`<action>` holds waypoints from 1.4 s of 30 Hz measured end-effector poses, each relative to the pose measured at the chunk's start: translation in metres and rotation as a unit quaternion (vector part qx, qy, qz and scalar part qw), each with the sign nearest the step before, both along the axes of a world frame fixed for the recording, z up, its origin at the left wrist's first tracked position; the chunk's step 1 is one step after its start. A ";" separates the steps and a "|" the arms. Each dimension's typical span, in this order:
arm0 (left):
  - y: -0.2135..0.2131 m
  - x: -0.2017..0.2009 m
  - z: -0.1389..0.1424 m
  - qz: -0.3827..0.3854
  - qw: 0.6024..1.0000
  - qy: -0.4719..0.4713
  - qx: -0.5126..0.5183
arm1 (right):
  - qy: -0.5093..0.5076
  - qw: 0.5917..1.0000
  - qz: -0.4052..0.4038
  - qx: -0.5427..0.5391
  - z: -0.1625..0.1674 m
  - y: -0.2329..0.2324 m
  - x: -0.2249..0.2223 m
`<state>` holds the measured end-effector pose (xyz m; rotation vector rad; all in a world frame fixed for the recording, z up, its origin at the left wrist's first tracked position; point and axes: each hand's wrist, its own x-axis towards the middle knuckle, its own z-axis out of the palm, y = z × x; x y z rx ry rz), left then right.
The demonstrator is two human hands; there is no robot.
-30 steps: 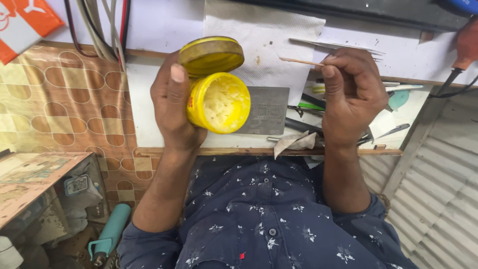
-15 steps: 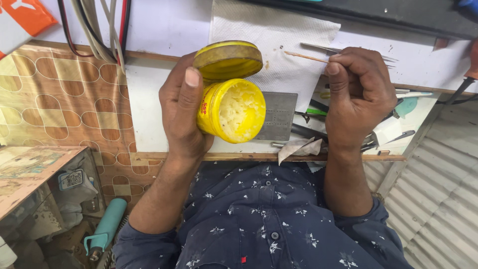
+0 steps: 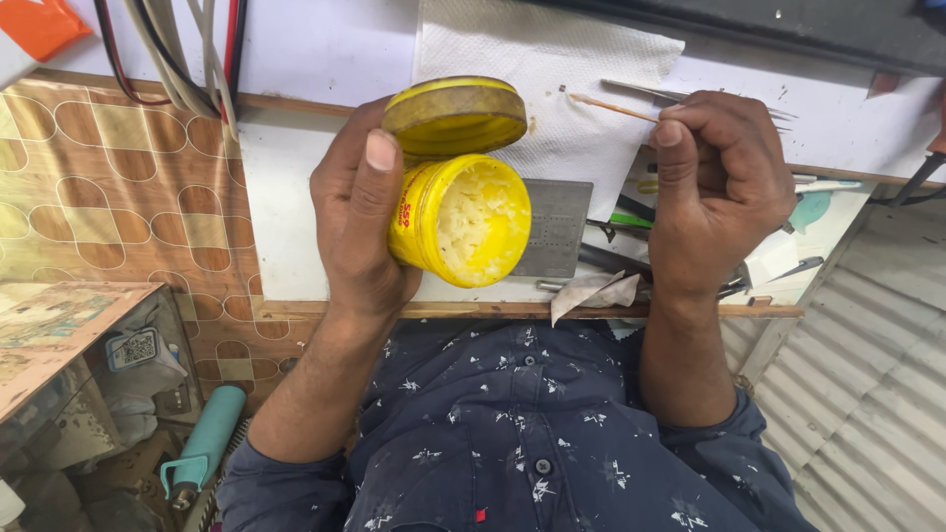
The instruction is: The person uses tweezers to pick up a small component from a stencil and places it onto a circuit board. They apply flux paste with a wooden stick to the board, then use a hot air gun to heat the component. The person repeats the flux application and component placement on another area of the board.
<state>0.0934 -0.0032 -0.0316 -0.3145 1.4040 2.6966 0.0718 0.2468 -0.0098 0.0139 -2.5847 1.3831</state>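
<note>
Left hand (image 3: pixel 360 222) wraps round a small yellow tub (image 3: pixel 463 222), open mouth tilted toward the camera, pale paste inside; its yellow lid (image 3: pixel 455 116) is pinched upright betw. fingertips just above. Right hand (image 3: pixel 714 192) is closed in a fist, pinching a thin wooden stick (image 3: pixel 613 106) w/ tip pointing left, apart from the tub. Judgement: keep tub steady & tilted, take only a dab on the tip. Tub wall has a red printed label. White paper towel (image 3: pixel 552 59) on the bench behind; orange-white package (image 3: pixel 39 28) top left; small square code sticker (image 3: pixel 135 347) lower left.
</note>
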 end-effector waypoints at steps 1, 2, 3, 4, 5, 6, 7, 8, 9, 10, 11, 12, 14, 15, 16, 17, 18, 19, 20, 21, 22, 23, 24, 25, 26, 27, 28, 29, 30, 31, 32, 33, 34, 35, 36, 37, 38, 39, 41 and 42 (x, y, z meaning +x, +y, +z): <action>0.000 0.000 0.000 -0.001 1.000 0.001 -0.001 | 0.001 1.000 -0.001 -0.007 0.000 0.000 0.000; 0.000 0.000 0.000 -0.003 1.000 0.001 -0.002 | 0.002 1.000 -0.001 -0.014 0.000 0.000 0.000; 0.000 0.000 -0.001 -0.003 1.000 0.001 -0.003 | 0.004 1.000 0.001 -0.007 0.000 0.000 0.000; 0.000 0.000 -0.001 -0.004 1.000 0.002 -0.003 | 0.006 1.000 0.004 -0.001 0.000 0.000 -0.001; -0.001 0.000 -0.001 -0.004 1.000 0.002 -0.004 | 0.008 1.000 0.005 0.000 0.000 0.000 -0.001; -0.001 0.000 -0.002 -0.005 1.000 0.002 -0.005 | 0.010 1.000 0.006 0.001 0.001 0.000 -0.001; -0.001 0.000 -0.002 -0.006 1.000 0.003 -0.006 | 0.012 1.000 0.005 -0.003 0.001 0.000 -0.001; -0.001 0.001 -0.003 -0.006 1.000 0.004 -0.007 | 0.014 1.000 0.004 -0.008 0.001 0.000 -0.002; -0.001 0.001 -0.003 -0.007 1.000 0.003 -0.008 | 0.015 1.000 0.005 -0.011 0.000 -0.001 -0.003; -0.001 0.001 -0.003 -0.008 1.000 0.002 -0.010 | 0.015 1.000 0.006 -0.013 0.001 -0.001 -0.003; -0.001 0.001 -0.003 -0.009 1.000 -0.001 -0.011 | 0.016 1.000 0.006 -0.016 0.001 -0.001 -0.004; 0.000 0.000 -0.003 -0.016 1.000 -0.004 0.000 | 0.017 1.000 0.005 -0.013 0.001 -0.001 -0.004; 0.000 -0.003 -0.001 -0.037 0.999 -0.013 0.033 | 0.018 1.000 0.003 -0.008 0.003 -0.002 -0.004; -0.001 -0.005 0.000 -0.066 0.997 -0.001 0.035 | 0.017 1.000 0.002 -0.012 0.003 -0.003 -0.004; -0.001 -0.007 0.002 -0.096 0.995 0.012 0.035 | 0.016 1.000 0.002 -0.016 0.004 -0.004 -0.004; -0.001 -0.010 0.004 -0.142 0.989 0.043 0.015 | 0.015 1.000 0.001 -0.020 0.005 -0.004 -0.004; -0.002 -0.012 0.007 -0.178 0.981 0.077 -0.028 | 0.012 1.000 0.000 -0.017 0.006 -0.005 -0.004; -0.001 -0.013 0.010 -0.210 0.968 0.114 -0.071 | 0.009 1.000 -0.001 -0.015 0.007 -0.006 -0.003; -0.001 -0.015 0.014 -0.231 0.951 0.155 -0.136 | 0.007 1.000 -0.003 -0.015 0.008 -0.006 -0.003; 0.001 -0.016 0.017 -0.240 0.939 0.173 -0.177 | 0.004 1.000 -0.005 -0.016 0.009 -0.006 -0.003; 0.002 -0.017 0.020 -0.248 0.924 0.192 -0.218 | 0.002 1.000 -0.009 -0.019 0.009 -0.006 -0.003; 0.005 -0.017 0.023 -0.244 0.922 0.188 -0.236 | 0.000 1.000 -0.010 -0.022 0.009 -0.006 -0.003; 0.007 -0.017 0.025 -0.241 0.919 0.183 -0.254 | -0.002 1.000 -0.011 -0.024 0.010 -0.006 -0.003; 0.008 -0.018 0.026 -0.235 0.918 0.190 -0.257 | -0.002 1.000 -0.009 -0.025 0.010 -0.006 -0.003; 0.009 -0.019 0.027 -0.228 0.917 0.198 -0.261 | -0.001 1.000 -0.008 -0.029 0.010 -0.006 -0.003; 0.010 -0.019 0.027 -0.223 0.916 0.203 -0.265 | -0.001 0.999 -0.007 -0.032 0.010 -0.006 -0.004; 0.010 -0.020 0.027 -0.218 0.915 0.208 -0.269 | -0.001 0.999 -0.007 -0.036 0.009 -0.006 -0.004; 0.010 -0.020 0.026 -0.215 0.913 0.211 -0.274 | 0.000 0.999 -0.006 -0.035 0.009 -0.006 -0.004; 0.010 -0.021 0.025 -0.215 0.912 0.211 -0.277 | 0.000 0.999 -0.006 -0.035 0.009 -0.006 -0.004; 0.011 -0.021 0.024 -0.214 0.912 0.212 -0.280 | 0.002 1.000 -0.005 -0.030 0.008 -0.006 -0.004; 0.012 -0.021 0.023 -0.217 0.912 0.209 -0.280 | 0.004 1.000 -0.003 -0.024 0.008 -0.005 -0.004; 0.012 -0.021 0.023 -0.218 0.911 0.209 -0.281 | 0.005 1.000 -0.002 -0.018 0.008 -0.004 -0.004; 0.013 -0.021 0.022 -0.220 0.910 0.209 -0.282 | 0.007 1.000 0.000 -0.013 0.008 -0.004 -0.004; 0.013 -0.020 0.022 -0.219 0.908 0.213 -0.285 | 0.007 1.000 0.002 -0.011 0.008 -0.003 -0.004; 0.013 -0.020 0.021 -0.219 0.908 0.215 -0.287 | 0.008 1.000 0.003 -0.009 0.007 -0.003 -0.004; 0.014 -0.020 0.021 -0.219 0.907 0.216 -0.288 | 0.006 1.000 0.003 -0.011 0.007 -0.003 -0.003; 0.014 -0.021 0.021 -0.220 0.907 0.214 -0.289 | 0.006 1.000 0.003 -0.011 0.007 -0.002 -0.003; 0.015 -0.021 0.021 -0.221 0.908 0.211 -0.288 | 0.005 1.000 0.002 -0.011 0.007 -0.002 -0.002; 0.016 -0.021 0.020 -0.223 0.909 0.202 -0.287 | 0.007 1.000 0.001 -0.009 0.006 -0.002 -0.003; 0.016 -0.021 0.021 -0.222 0.909 0.201 -0.288 | 0.007 1.000 0.001 -0.007 0.006 -0.002 -0.003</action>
